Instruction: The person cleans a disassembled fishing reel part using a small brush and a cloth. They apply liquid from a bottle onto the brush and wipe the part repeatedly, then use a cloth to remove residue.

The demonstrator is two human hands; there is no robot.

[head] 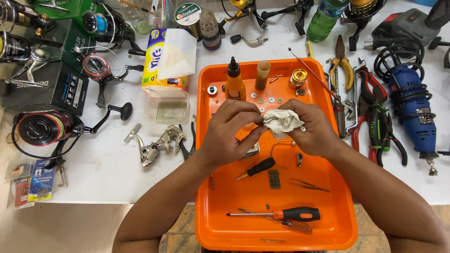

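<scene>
Over the orange tray (211, 201) my left hand (232, 133) pinches a small part that is mostly hidden by the fingers. My right hand (311, 129) presses a crumpled, dirty white rag (281, 121) against that part. Below the hands lie a small black-handled screwdriver (258, 167), tweezers (307, 185) and an orange-and-black screwdriver (286, 214). At the tray's far end stand an orange oil bottle (234, 82), a tan tube (263, 74) and a gold spool (298, 78), with small washers scattered between them.
Fishing reels (44, 127) and boxes crowd the left of the white table (108, 168). A tissue pack (166, 56) and clear plastic tub (167, 107) sit beside the tray. Pliers (372, 119), a blue rotary tool (412, 110) and cables lie at right.
</scene>
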